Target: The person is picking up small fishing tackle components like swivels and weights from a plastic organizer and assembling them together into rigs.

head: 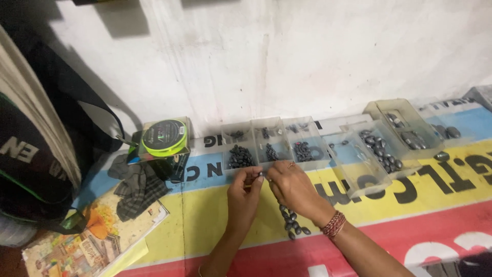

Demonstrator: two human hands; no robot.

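Sinkers [293,222], small dark oval weights strung close together in a short chain, are lying on the printed banner [215,215] at about 6 o'clock from the two hands, trailing down from under the right palm onto the yellow band; the top of the chain is hidden behind the hand. Left hand [243,193] is coming up from 6 o'clock with fingers drawn together, pinching one small dark piece at the fingertips; right hand [293,188] is meeting it from 4 o'clock, fingers bunched and closed against the same spot, so both hands are touching at the tips; whether the right is gripping the piece itself or a line, I cannot tell. A red thread bracelet [334,224] is sitting on the right wrist.

At 12 o'clock from the hands, just beyond the fingertips, a clear compartment box [271,144] is holding more dark weights sorted into cells; a second clear tray [370,154] is lying at 2 o'clock, and a third [405,123] farther along toward 2 o'clock near the white wall. A spool of yellow-green line [164,137] in its clear case is standing at 10 o'clock; a grey checked cloth [137,184] is lying crumpled at 9 o'clock, partly over an illustrated book [87,241] at 8 o'clock.
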